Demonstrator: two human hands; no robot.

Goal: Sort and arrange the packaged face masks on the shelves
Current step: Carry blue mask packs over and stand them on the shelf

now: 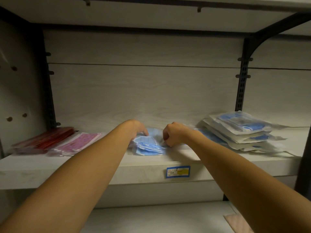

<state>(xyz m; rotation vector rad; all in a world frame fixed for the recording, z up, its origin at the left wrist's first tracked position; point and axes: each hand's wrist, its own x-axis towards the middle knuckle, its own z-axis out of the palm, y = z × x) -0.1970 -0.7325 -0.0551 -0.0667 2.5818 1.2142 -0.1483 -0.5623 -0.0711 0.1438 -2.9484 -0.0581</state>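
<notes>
- Head view: both bare arms reach onto the pale shelf point(94, 167), meeting over a small stack of light blue masks point(148, 147) lying near the shelf's front edge, about midway along it
- The left hand point(136, 129) rests on the far left part of that stack; its thumb shows pointing right, the other fingers lie behind the wrist, so whether they are spread or curled I cannot tell
- The right hand point(171, 133) is curled into a loose fist, its fingers point(165, 137) appearing to pinch the right edge of the blue stack's wrapping
- At the left end lie red packs point(45, 138), and just beside them pink patterned packs point(79, 143), both fanned and slanting rather than squared
- At the right end sits a taller heap of clear-wrapped blue packs point(242, 132), loosely piled, corners sticking out
- A blue and yellow price label point(177, 171) is stuck on the shelf's front lip
- Judging progress: colours already lie in separate groups, so the sorting looks largely done; the middle stack is being evened up, and the other three piles seem to want straightening yet
</notes>
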